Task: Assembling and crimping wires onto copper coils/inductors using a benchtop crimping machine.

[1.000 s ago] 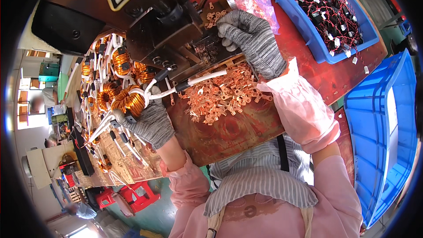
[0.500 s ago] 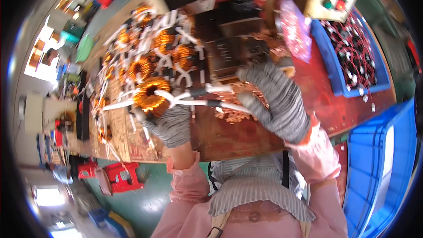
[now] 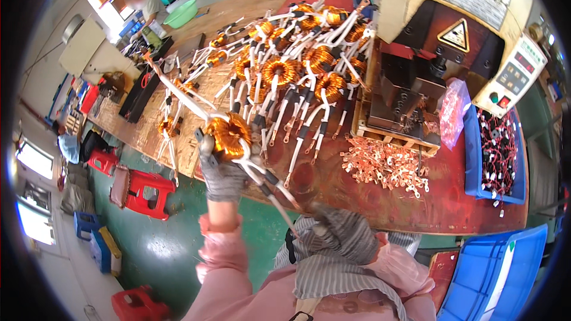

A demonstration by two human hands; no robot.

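Observation:
My left hand (image 3: pixel 223 178), in a grey striped knit glove, is closed around a toroidal coil (image 3: pixel 231 135) wound with copper wire. White-sleeved leads with black bands stick out from both sides of the coil. One pair points up and left; the other runs down and right toward my lap. At the ends of that lower pair is my right hand (image 3: pixel 348 235), gloved alike and blurred. Its fingers look curled, but whether they grip a lead cannot be made out. Several similar coils (image 3: pixel 278 72) lie heaped on the table beyond.
A press machine (image 3: pixel 410 92) stands at the right, with a pile of copper terminals (image 3: pixel 386 166) before it. Beside it are a pink plastic bag (image 3: pixel 454 110) and a blue bin (image 3: pixel 470 160) of wired parts. A red stool (image 3: pixel 148 193) stands on the floor at left. Another person (image 3: pixel 146 9) sits far off.
My right hand has moved from beside the press down to near my lap. The held coil has come lower and its leads now slant down to the right. The view has shifted.

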